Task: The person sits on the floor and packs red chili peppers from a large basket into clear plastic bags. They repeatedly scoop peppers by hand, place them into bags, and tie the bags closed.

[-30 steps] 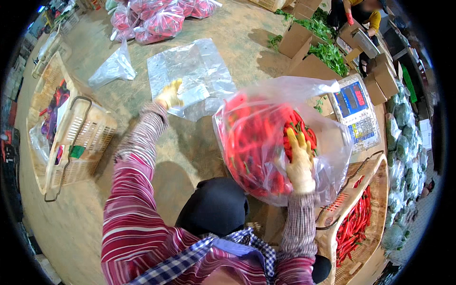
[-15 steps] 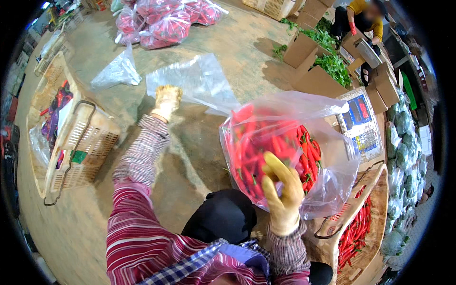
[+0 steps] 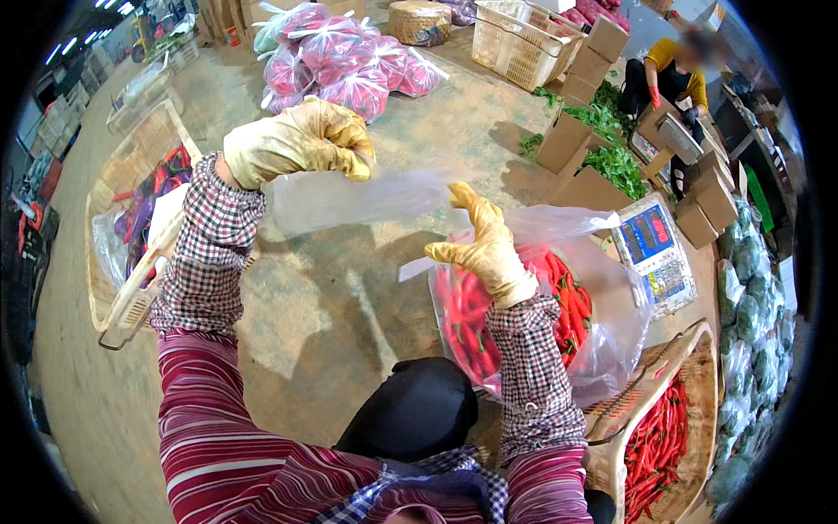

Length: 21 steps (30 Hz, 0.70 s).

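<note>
My left hand (image 3: 297, 144), in a yellowed work glove, is raised with its fingers closed on the top of a clear plastic bag (image 3: 349, 203). The bag hangs blurred and stretches toward my right. My right hand (image 3: 484, 249), gloved alike, has thumb and forefinger spread apart. Its forefinger tip is beside the bag's right end; whether they touch I cannot tell. Below and behind that hand stands an open clear bag (image 3: 621, 327) filled with red chili peppers (image 3: 572, 301). My right sleeve covers part of it.
A digital scale panel (image 3: 655, 249) is beside the chili bag. At right is a crate (image 3: 698, 419) of chilies; at left, a cream crate (image 3: 109, 236). Tied bags of red produce (image 3: 349, 65) lie ahead. A co-worker (image 3: 676, 79) crouches near cardboard boxes (image 3: 567, 144) of greens.
My left hand has risen toward me, lifting the clear bag off the floor. My right hand has moved forward and left, from above the chilies to the lifted bag's right end.
</note>
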Each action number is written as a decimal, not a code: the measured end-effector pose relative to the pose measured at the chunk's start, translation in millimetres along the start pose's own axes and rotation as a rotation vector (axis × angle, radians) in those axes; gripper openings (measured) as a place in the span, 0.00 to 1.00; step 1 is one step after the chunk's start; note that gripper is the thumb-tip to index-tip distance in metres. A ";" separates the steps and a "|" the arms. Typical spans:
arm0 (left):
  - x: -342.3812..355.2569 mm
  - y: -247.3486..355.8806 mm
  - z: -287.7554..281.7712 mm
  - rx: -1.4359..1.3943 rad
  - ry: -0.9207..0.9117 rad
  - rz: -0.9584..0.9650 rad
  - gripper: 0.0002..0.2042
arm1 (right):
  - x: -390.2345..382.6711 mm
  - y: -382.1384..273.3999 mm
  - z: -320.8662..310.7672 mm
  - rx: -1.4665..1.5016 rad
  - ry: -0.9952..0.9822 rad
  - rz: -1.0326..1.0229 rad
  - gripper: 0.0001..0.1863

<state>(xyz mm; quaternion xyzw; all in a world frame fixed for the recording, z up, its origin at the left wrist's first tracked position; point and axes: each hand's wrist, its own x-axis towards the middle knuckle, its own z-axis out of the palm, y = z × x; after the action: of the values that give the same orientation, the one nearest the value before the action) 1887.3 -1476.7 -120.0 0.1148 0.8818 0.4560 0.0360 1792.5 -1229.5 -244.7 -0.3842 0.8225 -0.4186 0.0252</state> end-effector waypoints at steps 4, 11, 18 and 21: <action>-0.7 13.1 3.6 -0.076 -0.004 -0.093 0.08 | 2.9 -9.7 -21.3 -0.029 0.095 -0.239 0.30; -0.8 18.1 3.7 0.182 0.019 0.101 0.11 | -15.3 -39.1 -6.2 0.526 -0.041 -0.053 0.15; 89.0 74.3 80.3 0.820 0.488 0.424 0.12 | -31.7 -29.5 -77.9 0.675 0.311 0.342 0.01; 84.8 100.3 125.9 0.678 0.312 0.362 0.14 | -38.2 -2.9 -110.9 0.957 0.466 0.251 0.05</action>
<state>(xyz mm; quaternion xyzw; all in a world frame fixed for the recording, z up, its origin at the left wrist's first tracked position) 1843.2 -1300.5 -108.3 0.2030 0.9425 0.1505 -0.2188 1780.8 -1131.4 -181.5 -0.1259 0.5635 -0.8139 0.0643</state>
